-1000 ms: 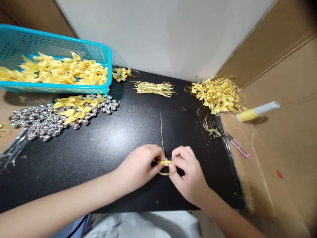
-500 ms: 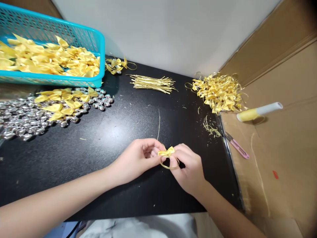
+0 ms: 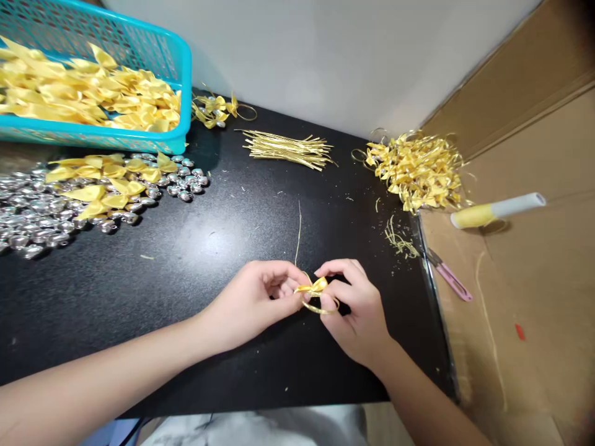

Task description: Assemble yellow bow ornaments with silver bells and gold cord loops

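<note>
Near the front middle of the black table, my left hand pinches the left end of a small yellow bow. A gold ring hangs just under the bow, and a thin gold thread runs from it away across the table top. My right hand grips the right side of the bow and ring between thumb and fingers, its index finger raised above the bow. The fingertips partly cover where bow, ring and thread meet.
A teal basket of yellow bows stands at the back left, with silver beads before it. Gold strips lie at the back. Finished-looking bow rings are heaped at right, near a pink-handled cutter and a grey-yellow tube.
My right index finger has lifted off the bow, and the bow and ring have tilted slightly. The whole view has shifted a little.
</note>
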Motion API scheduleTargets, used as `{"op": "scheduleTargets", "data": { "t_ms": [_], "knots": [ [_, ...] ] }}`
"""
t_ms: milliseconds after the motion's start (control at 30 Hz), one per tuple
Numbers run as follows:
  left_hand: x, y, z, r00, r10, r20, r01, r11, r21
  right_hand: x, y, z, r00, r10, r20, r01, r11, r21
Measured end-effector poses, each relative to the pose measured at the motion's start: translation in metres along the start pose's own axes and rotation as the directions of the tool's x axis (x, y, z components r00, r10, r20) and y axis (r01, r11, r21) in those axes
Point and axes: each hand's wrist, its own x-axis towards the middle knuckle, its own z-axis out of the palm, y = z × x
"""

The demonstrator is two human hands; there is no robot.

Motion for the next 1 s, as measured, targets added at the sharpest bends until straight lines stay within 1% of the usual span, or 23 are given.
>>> {"op": "scheduleTargets", "data": {
  "t_ms": [67, 167, 233, 333, 467, 700, 867, 1000],
  "knots": [
    [0.0006, 0.0016, -0.0008, 1.000, -0.005, 0.017, 0.006, 1.000, -0.007, 0.0015, 0.0021, -0.0006, 1.000, -0.004, 0.028, 0.002, 0.997, 0.071],
    [0.0015, 0.0040, -0.0031, 0.999, 0.022, 0.047, -0.020, 0.999, -0.027, 0.0026, 0.0039, -0.0019, 0.998, -0.021, 0.054, 0.015, 0.993, 0.114],
    [0.0019, 0.0055, -0.0048, 0.998, 0.025, 0.064, -0.022, 0.999, -0.045, 0.0026, 0.0041, -0.0023, 0.998, -0.035, 0.059, 0.028, 0.993, 0.116],
    [0.0022, 0.0066, -0.0061, 0.996, 0.000, 0.085, 0.006, 0.998, -0.062, 0.0020, 0.0038, -0.0021, 0.997, -0.052, 0.060, 0.046, 0.995, 0.094],
    [0.0031, 0.0051, -0.0049, 0.993, -0.011, 0.116, 0.022, 0.996, -0.092, 0.0011, 0.0037, -0.0009, 0.996, -0.067, 0.057, 0.063, 0.996, 0.066],
    [0.0029, 0.0039, -0.0034, 0.992, -0.034, 0.122, 0.050, 0.990, -0.128, 0.0005, 0.0032, 0.0006, 0.998, -0.059, 0.026, 0.057, 0.996, 0.069],
    [0.0029, 0.0064, -0.0058, 0.995, -0.019, 0.097, 0.033, 0.990, -0.140, 0.0001, 0.0033, 0.0007, 0.999, -0.048, 0.011, 0.047, 0.997, 0.068],
    [0.0012, 0.0030, -0.0037, 0.989, 0.000, 0.151, 0.028, 0.983, -0.181, -0.0002, 0.0042, 0.0007, 0.999, -0.046, -0.019, 0.047, 0.996, 0.073]
  ]
}}
